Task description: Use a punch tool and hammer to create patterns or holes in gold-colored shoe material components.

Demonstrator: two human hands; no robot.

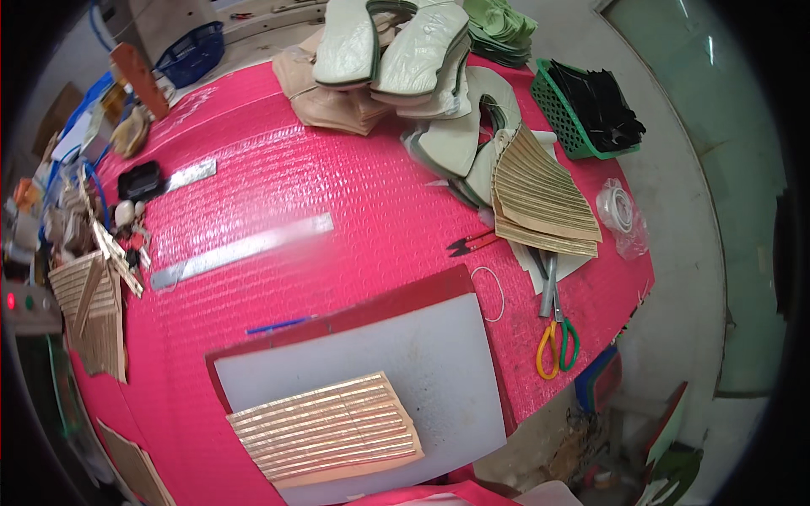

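Note:
Neither of my hands shows in the head view. A stack of tan ribbed sheets [329, 428] lies on a white cutting board [439, 363] with a dark red border, at the near edge of the pink table [337, 194]. A blue pen [278, 325] lies just beyond the board's far edge. Right of the board lie scissors with yellow and green handles [557, 325], a rubber band [494, 291] and small red-handled snips [471, 244].
A long metal ruler [240, 251] lies across the table's middle. A fan of tan ribbed pieces [540, 198] and pale green shoe parts [396, 46] are piled at the back. A green basket [582, 110] of black pieces stands far right. Clutter and more ribbed pieces [89, 312] crowd the left edge.

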